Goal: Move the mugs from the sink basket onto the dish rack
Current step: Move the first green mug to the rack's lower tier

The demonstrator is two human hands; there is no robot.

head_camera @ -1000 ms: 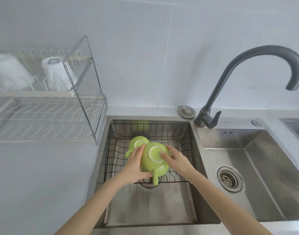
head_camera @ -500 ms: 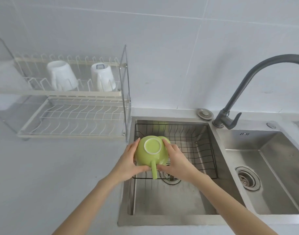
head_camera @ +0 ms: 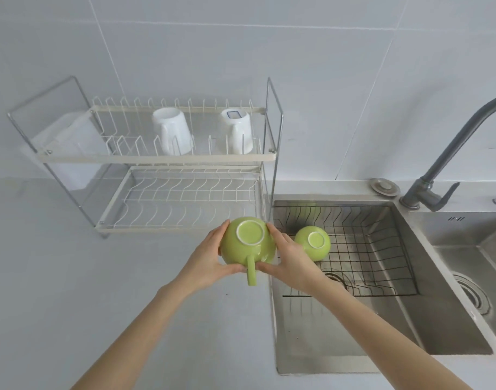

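An upside-down green mug (head_camera: 248, 244) hangs in the air over the counter, just left of the sink edge, its handle pointing toward me. My left hand (head_camera: 206, 263) grips its left side and my right hand (head_camera: 287, 258) its right side. A second green mug (head_camera: 313, 243) rests upside down in the black wire sink basket (head_camera: 381, 249). The two-tier dish rack (head_camera: 184, 159) stands beyond the held mug; its upper tier carries two upside-down white mugs (head_camera: 172, 130) (head_camera: 239, 130), its lower tier is bare.
A white plastic container (head_camera: 69, 147) sits at the rack's left end. The grey faucet (head_camera: 449, 153) rises at the right, between the left steel sink bowl (head_camera: 353, 333) and a second bowl (head_camera: 472, 277). White tiled wall behind, grey counter (head_camera: 100, 305) on the left.
Both hands have lifted one green mug out of the sink basket and carried it left, toward the rack. The view has swung left too. The other green mug stayed in the basket.
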